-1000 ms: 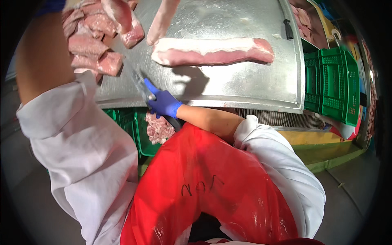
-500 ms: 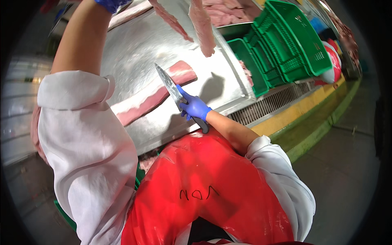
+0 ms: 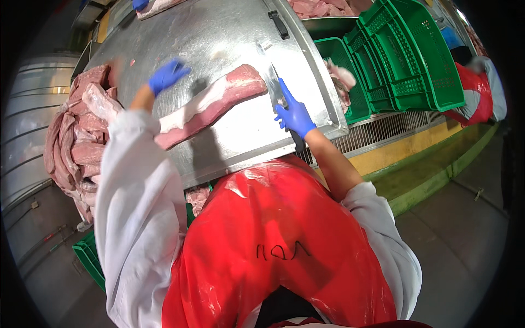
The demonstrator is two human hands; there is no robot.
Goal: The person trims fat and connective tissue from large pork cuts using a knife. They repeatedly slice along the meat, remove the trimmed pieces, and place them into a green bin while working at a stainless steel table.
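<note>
A long strip of pork loin [image 3: 216, 104], pink with a white fat band, lies slantwise on the steel table [image 3: 251, 134]. My right hand [image 3: 295, 115], in a blue glove, grips a knife [image 3: 275, 87] by its black handle. The blade points away from me, just right of the strip's far end, and its tip is blurred. Above the strip's near left end is my left hand [image 3: 167, 75], also gloved in blue. Its fingers stretch to the right, somewhat smeared by motion, and nothing shows in them.
Left of the table is a heap of meat [image 3: 82, 142]. A green crate [image 3: 358, 112] with meat pieces and an upright crate [image 3: 404, 54] stand on the right. Another knife [image 3: 279, 24] lies farther back. At top left another person's blue-gloved hand [image 3: 140, 4] touches meat [image 3: 159, 6].
My left hand has come back from the far left edge. The meat pieces hanging at the top are out of view. My right hand, with the knife, has moved right, off the strip.
</note>
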